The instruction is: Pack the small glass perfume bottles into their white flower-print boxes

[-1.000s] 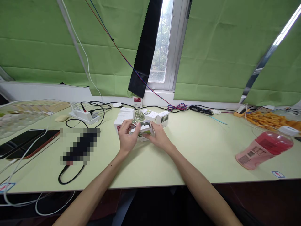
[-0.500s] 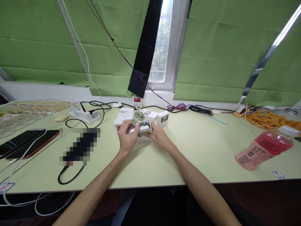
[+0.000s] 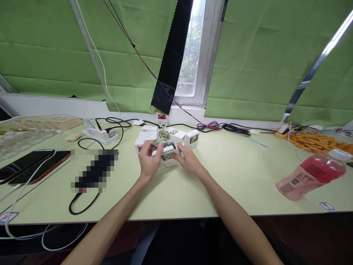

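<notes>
My left hand (image 3: 149, 160) is closed, its thumb and fingers around a small clear glass bottle (image 3: 156, 142) that lies sideways at the top of a small white box (image 3: 168, 160). The box has a green picture on its front and is tilted, with a dark gap along its top. Around the right side of this box, my right hand (image 3: 189, 160) is closed, thumb in front. My fingers hide part of the bottle and box. Just behind stands another round glass bottle (image 3: 164, 134) with a narrow neck.
White boxes (image 3: 176, 134) lie behind my hands, and one white box (image 3: 191, 139) stands to the right. A power strip (image 3: 100, 136), cables and phones (image 3: 41, 167) are at left. A pink drink bottle (image 3: 310, 176) lies at right, near orange pieces (image 3: 317, 141).
The box in my hands has tipped slightly, so more of its front picture shows. My hands stay almost in place; the whole view has shifted a little.
</notes>
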Available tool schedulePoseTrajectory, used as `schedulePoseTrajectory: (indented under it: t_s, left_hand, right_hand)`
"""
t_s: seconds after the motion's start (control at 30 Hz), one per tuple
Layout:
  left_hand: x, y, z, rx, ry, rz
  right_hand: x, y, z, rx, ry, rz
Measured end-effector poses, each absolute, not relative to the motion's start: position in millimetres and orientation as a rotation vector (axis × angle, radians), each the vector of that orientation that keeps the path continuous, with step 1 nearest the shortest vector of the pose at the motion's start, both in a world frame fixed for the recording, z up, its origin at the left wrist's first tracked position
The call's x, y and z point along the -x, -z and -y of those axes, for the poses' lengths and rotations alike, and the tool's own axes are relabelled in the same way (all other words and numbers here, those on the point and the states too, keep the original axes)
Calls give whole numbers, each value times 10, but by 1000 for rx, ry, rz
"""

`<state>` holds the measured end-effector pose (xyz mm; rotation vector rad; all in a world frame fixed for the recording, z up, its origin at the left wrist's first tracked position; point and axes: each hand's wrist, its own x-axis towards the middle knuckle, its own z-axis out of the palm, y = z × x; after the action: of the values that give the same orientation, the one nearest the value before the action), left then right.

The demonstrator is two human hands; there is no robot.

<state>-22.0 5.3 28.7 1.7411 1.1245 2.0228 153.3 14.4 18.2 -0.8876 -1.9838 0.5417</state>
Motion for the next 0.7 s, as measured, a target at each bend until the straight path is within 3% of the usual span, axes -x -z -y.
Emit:
schedulePoseTrajectory:
  t_s: [0.7]
  left_hand:
    - [245,-262,-83,-1601,-1871,-1187]
  right_hand:
    - [-1486,-171,-129,938,-605,1902]
